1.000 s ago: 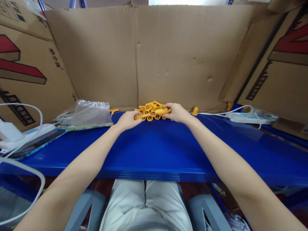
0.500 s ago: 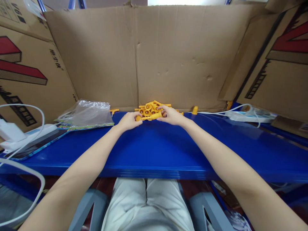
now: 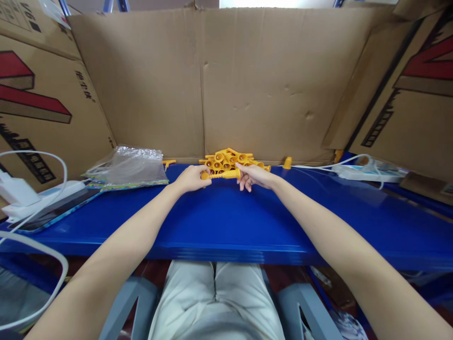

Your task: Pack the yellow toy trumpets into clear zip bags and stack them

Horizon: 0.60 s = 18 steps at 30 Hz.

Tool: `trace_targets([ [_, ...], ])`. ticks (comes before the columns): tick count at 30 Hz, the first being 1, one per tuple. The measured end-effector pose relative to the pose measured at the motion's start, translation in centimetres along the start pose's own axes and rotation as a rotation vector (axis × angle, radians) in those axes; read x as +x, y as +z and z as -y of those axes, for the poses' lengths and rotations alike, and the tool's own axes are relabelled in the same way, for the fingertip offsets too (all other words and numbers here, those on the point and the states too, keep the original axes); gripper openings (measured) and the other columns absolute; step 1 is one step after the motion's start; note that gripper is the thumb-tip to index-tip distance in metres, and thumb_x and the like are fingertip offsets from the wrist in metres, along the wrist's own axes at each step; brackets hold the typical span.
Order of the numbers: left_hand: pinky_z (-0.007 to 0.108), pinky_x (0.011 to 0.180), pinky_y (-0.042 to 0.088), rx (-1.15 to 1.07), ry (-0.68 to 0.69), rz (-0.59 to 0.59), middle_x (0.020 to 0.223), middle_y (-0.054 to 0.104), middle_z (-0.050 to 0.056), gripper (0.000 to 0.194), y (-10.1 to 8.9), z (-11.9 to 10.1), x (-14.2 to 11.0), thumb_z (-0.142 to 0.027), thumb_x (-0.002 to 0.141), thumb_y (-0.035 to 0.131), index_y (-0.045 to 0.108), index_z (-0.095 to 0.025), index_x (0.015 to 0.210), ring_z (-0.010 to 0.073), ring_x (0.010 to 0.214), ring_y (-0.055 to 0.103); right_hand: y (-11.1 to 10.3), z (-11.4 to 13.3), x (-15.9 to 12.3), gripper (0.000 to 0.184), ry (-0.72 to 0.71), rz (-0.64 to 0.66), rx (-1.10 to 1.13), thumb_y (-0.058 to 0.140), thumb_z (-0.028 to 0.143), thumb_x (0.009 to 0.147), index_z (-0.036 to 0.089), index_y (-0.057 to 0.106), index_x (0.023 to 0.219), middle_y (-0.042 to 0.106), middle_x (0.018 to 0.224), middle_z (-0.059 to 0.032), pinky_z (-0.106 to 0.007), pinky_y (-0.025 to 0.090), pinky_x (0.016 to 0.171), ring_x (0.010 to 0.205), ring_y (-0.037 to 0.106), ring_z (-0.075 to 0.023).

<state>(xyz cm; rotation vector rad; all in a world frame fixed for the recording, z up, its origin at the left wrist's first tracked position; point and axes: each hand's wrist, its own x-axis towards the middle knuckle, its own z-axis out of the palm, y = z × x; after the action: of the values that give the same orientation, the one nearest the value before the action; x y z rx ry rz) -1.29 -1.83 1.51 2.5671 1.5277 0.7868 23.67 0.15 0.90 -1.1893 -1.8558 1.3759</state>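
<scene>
A slim yellow plastic piece (image 3: 228, 174) lies sideways between my hands, with a round knob at its left end and a wider, flared right end. My left hand (image 3: 193, 179) is closed around the knob end. At the flared end, my right hand (image 3: 255, 176) pinches the piece between thumb and forefinger, its other fingers loosely curled below. Just behind it is a pile of yellow plastic pieces (image 3: 218, 157), many with their cup-shaped openings facing me. The hands partly cover the pile's lower edge.
A small yellow cap (image 3: 287, 163) stands right of the pile. On the left, a yellow T-shaped piece (image 3: 169, 162) lies near clear plastic bags (image 3: 136, 165) and a white power strip (image 3: 53, 198). A cardboard panel (image 3: 269, 85) rises behind the blue table (image 3: 226, 222); another power strip (image 3: 371, 172) is at right.
My right hand has shifted slightly and its fingers have opened out below the flared end. The held piece has turned closer to level. My left hand keeps its hold.
</scene>
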Motion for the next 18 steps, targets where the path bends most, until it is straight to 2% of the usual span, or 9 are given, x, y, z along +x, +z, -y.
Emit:
trace_targets([
  [3,0.025,0.054,0.032,-0.005,-0.012,0.004,0.053,0.053,-0.004,0.023,0.1,0.1,0.1,-0.033,0.066,0.056,0.062,-0.019,0.083,0.0131,0.052,0.047,0.3,0.1,0.1,0.068,0.074,-0.013,-0.055,0.024,0.066,0.091,0.012,0.057,0.066,0.060,0.046,-0.0089,-0.019,0.031,0.028,0.028,0.042,-0.0080],
  [5,0.025,0.054,0.032,-0.008,-0.018,0.004,0.053,0.053,-0.004,0.022,0.2,0.2,0.2,-0.033,0.066,0.056,0.062,-0.019,0.082,0.0133,0.052,0.048,0.3,0.4,-0.2,0.070,0.115,0.007,-0.072,0.023,0.070,0.089,0.013,0.058,0.070,0.060,0.047,-0.0079,-0.020,0.029,0.027,0.027,0.040,-0.0076],
  [8,0.025,0.054,0.033,-0.008,-0.023,-0.001,0.053,0.054,-0.004,0.022,0.2,0.3,0.2,-0.033,0.066,0.056,0.062,-0.019,0.082,0.0137,0.052,0.049,0.1,0.8,-0.7,0.055,0.121,0.070,-0.027,0.040,0.066,0.087,0.014,0.057,0.086,0.069,0.067,-0.0087,-0.020,0.041,0.034,0.038,0.055,-0.0102],
  [10,0.025,0.054,0.033,-0.007,-0.031,0.007,0.053,0.056,-0.003,0.022,0.1,0.2,0.2,-0.032,0.066,0.056,0.063,-0.019,0.082,0.0140,0.052,0.049,-0.1,0.9,-1.0,0.036,0.049,0.081,0.010,0.063,0.050,0.083,0.017,0.054,0.095,0.072,0.084,-0.0074,-0.020,0.051,0.046,0.053,0.064,-0.0116],
  [12,0.025,0.055,0.033,0.001,-0.036,0.014,0.055,0.058,-0.003,0.023,0.0,0.1,0.1,-0.032,0.066,0.056,0.063,-0.019,0.083,0.0144,0.054,0.050,-0.1,0.9,-1.1,0.034,-0.014,0.059,0.013,0.075,0.034,0.076,0.018,0.051,0.094,0.072,0.090,-0.0059,-0.021,0.054,0.054,0.058,0.066,-0.0113],
  [13,0.025,0.055,0.034,0.011,-0.036,0.013,0.056,0.058,-0.003,0.023,0.0,0.1,0.1,-0.032,0.065,0.056,0.063,-0.019,0.083,0.0146,0.055,0.051,-0.1,0.8,-1.1,0.033,-0.025,0.052,0.008,0.076,0.031,0.075,0.018,0.051,0.092,0.072,0.089,-0.0060,-0.021,0.054,0.054,0.057,0.066,-0.0108],
  [16,0.025,0.055,0.034,0.052,-0.029,0.011,0.056,0.057,-0.003,0.023,-0.2,-0.1,0.0,-0.032,0.064,0.056,0.064,-0.019,0.083,0.0148,0.056,0.050,0.1,0.6,-0.8,0.029,0.005,0.085,0.017,0.067,0.040,0.083,0.015,0.053,0.084,0.073,0.083,-0.0089,-0.020,0.052,0.049,0.051,0.063,-0.0098],
  [18,0.025,0.056,0.034,0.056,-0.021,0.009,0.056,0.057,-0.003,0.024,-0.2,-0.2,0.0,-0.032,0.065,0.056,0.064,-0.020,0.084,0.0148,0.056,0.050,0.2,0.6,-0.5,0.040,0.048,0.115,0.039,0.050,0.051,0.090,0.013,0.056,0.080,0.072,0.073,-0.0103,-0.019,0.049,0.044,0.045,0.060,-0.0097],
])
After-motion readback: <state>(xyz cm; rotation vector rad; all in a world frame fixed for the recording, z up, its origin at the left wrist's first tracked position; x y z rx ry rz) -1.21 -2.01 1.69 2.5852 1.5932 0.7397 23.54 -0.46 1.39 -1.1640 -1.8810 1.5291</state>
